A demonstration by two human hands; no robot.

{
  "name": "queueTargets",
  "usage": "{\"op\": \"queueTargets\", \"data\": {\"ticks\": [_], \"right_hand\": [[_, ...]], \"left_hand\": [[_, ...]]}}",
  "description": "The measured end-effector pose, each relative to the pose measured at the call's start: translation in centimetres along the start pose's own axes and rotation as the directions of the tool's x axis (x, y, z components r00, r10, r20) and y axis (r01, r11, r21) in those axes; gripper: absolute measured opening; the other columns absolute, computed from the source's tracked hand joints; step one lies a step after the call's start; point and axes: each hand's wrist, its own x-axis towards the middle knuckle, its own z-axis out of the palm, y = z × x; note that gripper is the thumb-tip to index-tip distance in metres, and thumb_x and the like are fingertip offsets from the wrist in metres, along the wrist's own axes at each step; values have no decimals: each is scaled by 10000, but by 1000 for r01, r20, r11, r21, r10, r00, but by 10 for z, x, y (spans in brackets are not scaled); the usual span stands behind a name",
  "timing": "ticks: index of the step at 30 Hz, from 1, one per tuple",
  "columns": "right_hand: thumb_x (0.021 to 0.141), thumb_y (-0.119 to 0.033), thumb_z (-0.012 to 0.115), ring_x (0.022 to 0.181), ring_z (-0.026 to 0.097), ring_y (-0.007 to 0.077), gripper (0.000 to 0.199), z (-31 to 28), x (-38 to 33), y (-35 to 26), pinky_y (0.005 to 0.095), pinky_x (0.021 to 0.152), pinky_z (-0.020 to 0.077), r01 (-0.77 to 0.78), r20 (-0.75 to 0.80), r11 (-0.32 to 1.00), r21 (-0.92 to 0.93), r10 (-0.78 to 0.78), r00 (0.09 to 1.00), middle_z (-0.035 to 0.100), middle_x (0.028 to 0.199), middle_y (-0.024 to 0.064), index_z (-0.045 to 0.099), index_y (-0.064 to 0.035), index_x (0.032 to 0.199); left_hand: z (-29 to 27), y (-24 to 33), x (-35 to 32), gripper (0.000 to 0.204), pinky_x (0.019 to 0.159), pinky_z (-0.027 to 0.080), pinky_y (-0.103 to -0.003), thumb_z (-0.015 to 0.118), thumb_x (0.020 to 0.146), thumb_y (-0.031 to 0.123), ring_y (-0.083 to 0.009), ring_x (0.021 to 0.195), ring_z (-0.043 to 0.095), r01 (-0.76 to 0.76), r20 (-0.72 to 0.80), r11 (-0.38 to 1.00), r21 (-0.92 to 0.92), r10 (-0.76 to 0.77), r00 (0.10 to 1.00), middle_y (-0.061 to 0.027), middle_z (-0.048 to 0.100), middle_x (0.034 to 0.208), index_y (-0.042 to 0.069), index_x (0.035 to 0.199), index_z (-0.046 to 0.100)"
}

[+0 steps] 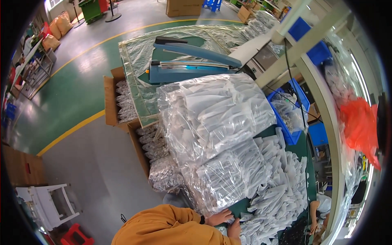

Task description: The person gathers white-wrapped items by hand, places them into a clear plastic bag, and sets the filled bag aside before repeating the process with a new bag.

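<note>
My left hand (219, 217), with a dark band at the wrist, is low in the view at the table's near edge. My right hand (234, 230) is close beside it, partly cut by the sleeve. The fingers of both hands are drawn in around a small clear scrap (222, 230); what exactly they hold is too small to tell. Just right of them spreads a heap of small whitish plastic packets (277, 196). Beyond the hands lie two large clear bags full of such packets, a nearer bag (226, 177) and a farther bag (216, 112).
A blue heat sealer (192, 71) stands at the table's far side. Cardboard boxes (141, 153) of packed bags adjoin the left edge. At the right are a blue bin (288, 122), a pale frame post (322, 110) and another person's arm (313, 216). A red stool (76, 236) stands lower left.
</note>
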Motion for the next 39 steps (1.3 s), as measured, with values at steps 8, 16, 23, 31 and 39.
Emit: {"op": "queueTargets", "data": {"ticks": [8, 16, 23, 31, 39], "right_hand": [[839, -125, 582, 749, 609, 449, 452, -15, -24, 10, 542, 615, 471, 221, -181, 972, 80, -204, 962, 621, 911, 264, 471, -39, 1269], [889, -23, 507, 787, 599, 414, 201, -68, -61, 47, 479, 650, 479, 72, -520, 969, 237, 64, 852, 615, 921, 197, 616, -69, 1052], [833, -56, 623, 749, 615, 365, 207, -58, -140, 129, 443, 655, 499, 9, -538, 932, 361, 201, 819, 602, 908, 134, 625, -75, 1039], [753, -100, 702, 813, 624, 316, 329, -27, -94, 121, 420, 667, 516, 480, -639, 863, 156, -283, 715, 578, 1028, 110, 599, -105, 1065], [865, -128, 653, 717, 644, 224, 186, -53, -80, 146, 332, 624, 512, 328, -526, 709, 625, 72, 847, 599, 864, 83, 507, -43, 942]], "left_hand": [[-61, 18, 13, 236, 791, 411, -429, 518, 841, 163, -329, 924, 519, -120, 29, 992, 46, 119, 992, -144, 526, 930, 49, 1038, 577], [-75, 32, 34, 310, 835, 400, -439, 527, 819, 105, -317, 968, 505, -93, 120, 878, 469, 41, 992, -109, 542, 1016, 73, 1123, 577], [-41, 51, 19, 371, 916, 373, -445, 521, 814, 62, -331, 1077, 468, -8, 82, 688, 725, -75, 994, -150, 503, 1111, 30, 1184, 529], [-9, 106, -24, 450, 939, 386, -466, 550, 762, -13, -400, 1064, 468, 145, -69, 854, 500, -128, 989, -209, 484, 1153, -18, 1208, 483], [42, 174, -37, 488, 971, 398, -431, 563, 724, -37, -410, 1089, 464, 30, 214, 973, 229, -80, 974, -218, 470, 1157, -26, 1205, 486]]}}
